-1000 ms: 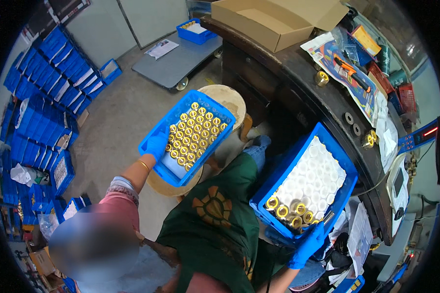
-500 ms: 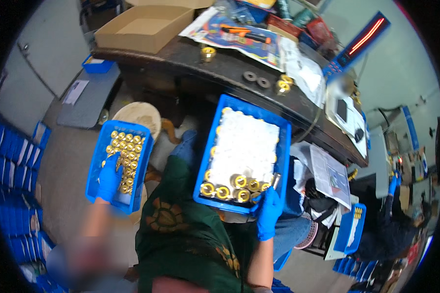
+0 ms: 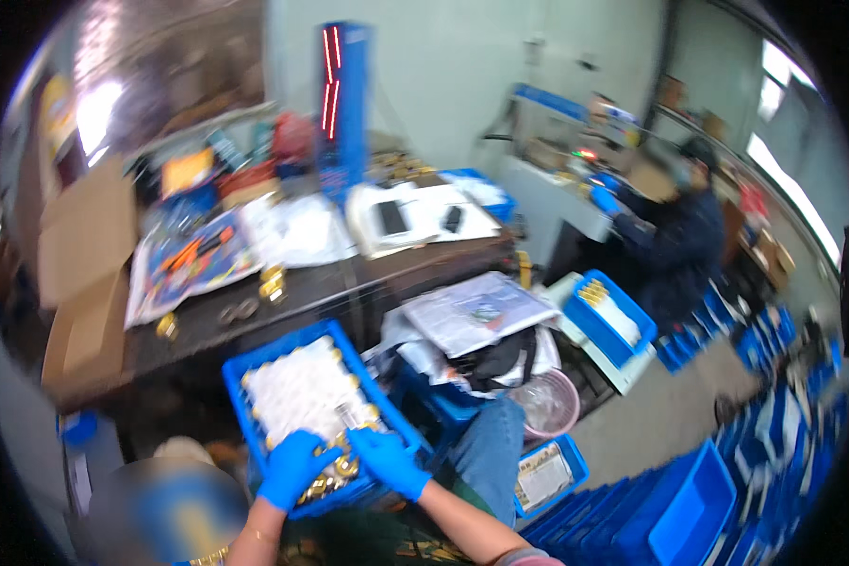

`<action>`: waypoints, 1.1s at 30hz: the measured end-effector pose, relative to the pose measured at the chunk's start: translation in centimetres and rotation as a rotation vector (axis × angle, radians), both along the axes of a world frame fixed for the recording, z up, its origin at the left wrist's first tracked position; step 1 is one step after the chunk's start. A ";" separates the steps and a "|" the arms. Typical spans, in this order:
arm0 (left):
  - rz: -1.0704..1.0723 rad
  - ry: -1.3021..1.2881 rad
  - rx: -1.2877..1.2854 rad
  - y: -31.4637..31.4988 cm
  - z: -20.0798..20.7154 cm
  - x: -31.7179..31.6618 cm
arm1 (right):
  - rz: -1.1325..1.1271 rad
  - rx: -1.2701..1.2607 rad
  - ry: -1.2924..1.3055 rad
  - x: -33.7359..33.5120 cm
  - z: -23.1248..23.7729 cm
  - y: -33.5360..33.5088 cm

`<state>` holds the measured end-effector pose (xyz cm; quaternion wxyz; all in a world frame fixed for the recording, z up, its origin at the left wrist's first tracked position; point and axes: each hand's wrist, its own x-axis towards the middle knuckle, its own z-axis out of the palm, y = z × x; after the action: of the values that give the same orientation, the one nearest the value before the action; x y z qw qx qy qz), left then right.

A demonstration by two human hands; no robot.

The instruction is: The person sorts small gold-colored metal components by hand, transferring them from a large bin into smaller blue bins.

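Observation:
Both my hands, in blue gloves, are over the near end of a blue plastic tray (image 3: 239,396). White paper (image 3: 297,382) covers most of the tray's contents. Brass fittings (image 3: 323,486) show uncovered at the near end. My left hand (image 3: 297,467) reaches in among them with fingers bent together; blur hides what is between them. My right hand (image 3: 389,462) is beside it, closed on a short silvery metal cylinder (image 3: 349,415) that points toward the paper.
The dark workbench (image 3: 302,307) behind holds an open cardboard box (image 3: 85,311), an orange-handled tool (image 3: 193,250) and a phone (image 3: 391,219). Newspaper (image 3: 481,311) and a pink basket (image 3: 549,401) are to the right. Stacked blue trays (image 3: 670,514) stand lower right. A co-worker (image 3: 674,222) works farther off.
My view has swung to the right. My left hand has left the smaller tray of brass fittings and come over the larger tray, beside my right hand, which still holds the metal cylinder.

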<state>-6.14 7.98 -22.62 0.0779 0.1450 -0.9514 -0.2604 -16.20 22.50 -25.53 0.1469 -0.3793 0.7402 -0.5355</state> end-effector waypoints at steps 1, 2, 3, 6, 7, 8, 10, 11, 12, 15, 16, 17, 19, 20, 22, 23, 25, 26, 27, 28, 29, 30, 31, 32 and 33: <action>0.085 -0.029 0.013 -0.2 0.3 0.6 | 0.058 0.037 0.089 0.3 -0.3 -0.7; 0.063 -0.012 0.009 -0.2 0.1 0.3 | 0.036 0.034 0.106 0.2 0.3 -0.4; 0.069 -0.032 0.064 -0.5 -0.1 0.1 | 0.036 0.064 0.012 0.4 1.0 -0.2; 0.125 0.009 0.212 -0.4 -0.7 -0.7 | 0.064 0.147 -0.060 0.0 1.8 1.3; 0.161 0.035 0.277 -0.4 -0.8 -0.7 | 0.077 0.175 -0.074 0.0 1.6 1.5; 0.242 0.064 0.384 -0.6 -0.4 -0.6 | 0.067 0.145 -0.129 0.4 1.5 1.3; 0.313 0.247 0.883 -0.2 1.1 0.2 | 0.224 0.245 -0.136 0.6 2.4 1.0; 0.344 0.416 1.366 -0.2 1.5 1.0 | 0.355 0.333 -0.168 1.5 3.5 1.0; 0.242 0.517 1.470 -0.3 0.6 1.4 | 0.418 0.406 -0.056 2.0 4.7 0.7; 0.105 0.530 1.638 0.7 1.2 2.8 | 0.341 0.338 -0.299 3.9 4.6 0.4; 0.124 0.546 1.637 1.1 1.3 2.9 | 0.332 0.350 -0.283 4.3 5.8 0.3; 0.162 0.657 1.635 1.7 1.7 2.9 | 0.351 0.357 -0.283 4.7 6.2 0.4; 0.212 0.773 1.629 2.3 2.2 3.2 | 0.315 0.275 -0.369 5.4 6.4 0.5; 0.180 0.766 1.671 2.5 2.3 3.4 | 0.325 0.283 -0.372 5.3 6.0 0.6; 0.179 0.667 1.685 3.3 4.1 3.5 | 0.267 0.273 -0.519 5.1 4.8 0.5; 0.190 0.671 1.689 3.5 4.1 3.4 | 0.273 0.282 -0.524 5.3 4.5 0.6; 0.173 0.602 1.490 3.7 4.1 3.6 | 0.256 0.226 -0.622 5.6 4.3 0.8; 0.179 0.605 1.492 3.7 4.2 3.7 | 0.260 0.231 -0.622 5.8 4.1 0.8; 0.223 0.508 1.410 3.6 4.4 3.8 | 0.246 0.221 -0.334 5.8 3.9 0.9; 0.271 0.407 1.328 3.6 4.4 3.9 | 0.230 0.209 -0.052 5.9 3.8 0.9; 0.314 0.308 1.244 3.6 4.5 3.9 | 0.234 0.214 -0.056 5.9 3.8 0.9; 0.321 0.307 1.247 4.0 4.9 3.9 | 0.187 0.281 0.149 5.8 4.0 0.9; 0.333 0.375 1.199 4.4 5.3 3.7 | 0.138 0.343 0.356 5.7 4.1 0.8; 0.345 0.442 1.150 4.6 5.6 3.6 | 0.124 0.301 0.411 5.8 4.0 0.6; 0.351 0.443 1.150 4.4 5.6 3.6 | 0.130 0.302 0.409 6.0 4.3 0.6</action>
<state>-2.52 12.34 -16.98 0.2239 0.2600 -0.5831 -0.7364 -10.17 23.12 -21.25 0.0830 -0.5002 0.8001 -0.3206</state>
